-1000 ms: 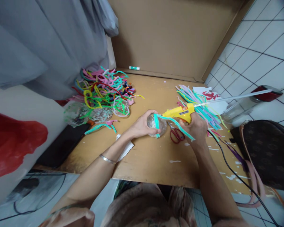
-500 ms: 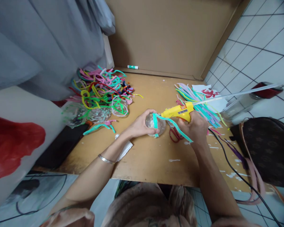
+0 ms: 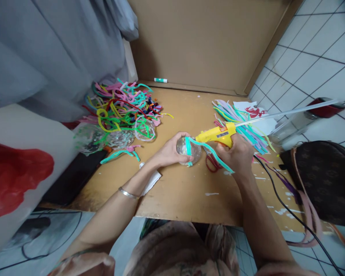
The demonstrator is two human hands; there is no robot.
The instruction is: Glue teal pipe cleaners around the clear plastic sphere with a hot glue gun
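Note:
My left hand (image 3: 174,149) is wrapped round a clear plastic ball (image 3: 196,154). A turquoise pipe cleaner (image 3: 217,155) runs across the ball as a band, and its loose end trails off to the right, below the glue gun. In my right hand (image 3: 237,153) is a yellow hot glue gun (image 3: 217,135), its nozzle pointing left at the ball's upper right side, close to the pipe cleaner. Whether the tip touches cannot be told. A long clear glue stick (image 3: 284,114) juts out of the gun's rear. Red-handled scissors (image 3: 212,163) lie just right of the ball, partly hidden.
Tangled colourful pipe cleaners (image 3: 123,107) and clear balls (image 3: 119,138) fill the table's left. Straight pipe cleaners (image 3: 244,128) lie back right, near a bottle (image 3: 296,124). A black cord (image 3: 284,205) and a brown bag (image 3: 327,180) are at right. Crumpled tissue (image 3: 151,183) lies by my left forearm.
Almost nothing differs. Both hands keep the same hold on the ball and the glue gun, with only a slight shift of the view.

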